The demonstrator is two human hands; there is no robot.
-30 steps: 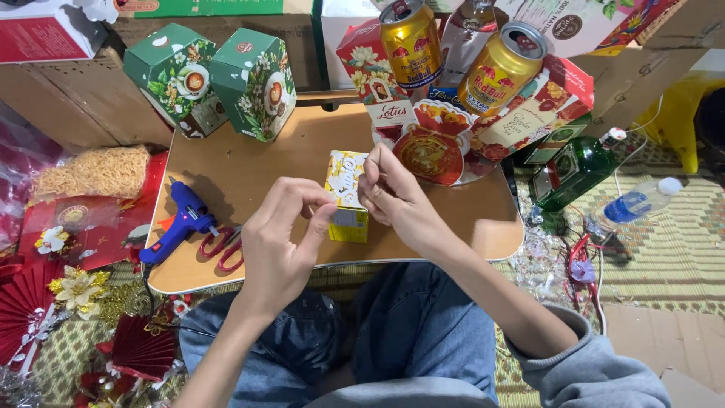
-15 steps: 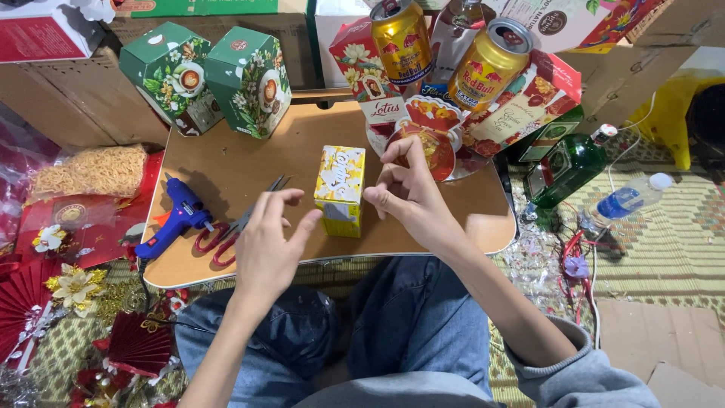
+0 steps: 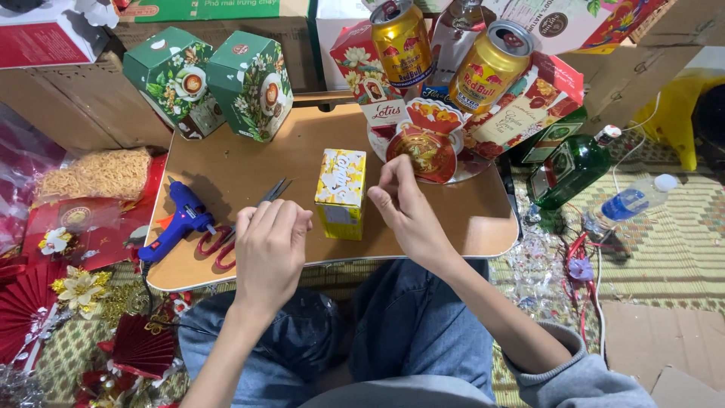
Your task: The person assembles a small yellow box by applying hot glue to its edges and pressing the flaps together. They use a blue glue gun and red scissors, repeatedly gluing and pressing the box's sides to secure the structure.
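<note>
A small yellow and white carton (image 3: 340, 190) stands upright on a low wooden table (image 3: 249, 162) over my lap. My right hand (image 3: 406, 208) hovers just right of the carton, thumb and forefinger pinched together, not touching it; nothing is visible in it. My left hand (image 3: 270, 249) hangs left of the carton with fingers curled in, right beside the red-handled scissors (image 3: 225, 243). Nothing is visible in that hand either.
A blue glue gun (image 3: 180, 219) lies at the table's left. Two green flowered boxes (image 3: 253, 81) stand at the back left. A gift arrangement with gold cans (image 3: 491, 64) and a red tin (image 3: 421, 153) fills the back right. A green bottle (image 3: 570, 170) and water bottle (image 3: 627, 202) lie on the mat.
Both hands held the carton a second ago and have let go. The carton now stands alone. My left hand dropped toward the scissors; my right drew slightly aside.
</note>
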